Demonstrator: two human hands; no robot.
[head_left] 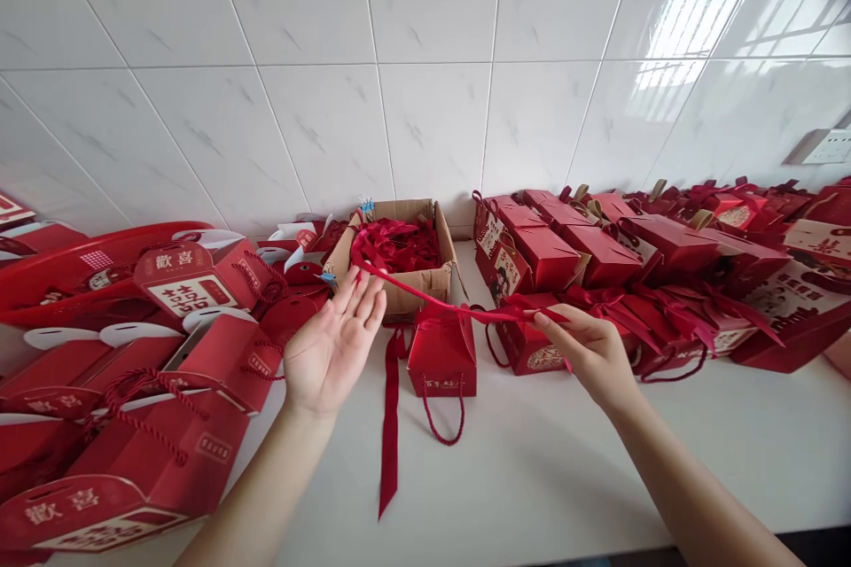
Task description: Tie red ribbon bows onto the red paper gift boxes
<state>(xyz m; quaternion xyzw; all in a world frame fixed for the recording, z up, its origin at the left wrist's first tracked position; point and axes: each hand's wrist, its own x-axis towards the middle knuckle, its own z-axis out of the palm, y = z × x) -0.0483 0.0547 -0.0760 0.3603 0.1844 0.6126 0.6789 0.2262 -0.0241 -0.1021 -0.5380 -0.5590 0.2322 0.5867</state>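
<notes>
A red ribbon [435,301] stretches through the air between my hands, its left part passing over the cardboard box [418,286] of ribbons. My right hand [585,350] pinches its right end between thumb and fingers. Palm up and fingers spread, my left hand [338,341] sits just under the ribbon's left part; the fingertips are close to it, and I cannot tell whether they touch. Below the ribbon a small red gift box [442,359] stands on the table with its twisted cord handle hanging forward. Another dark red ribbon [390,434] lies flat beside it.
Red gift boxes [199,407] with cord handles crowd the left, near a red plastic basket [133,252]. Rows of closed red boxes [551,257], some tied with bows, fill the right. A tiled wall [432,124] rises behind the white table [505,478].
</notes>
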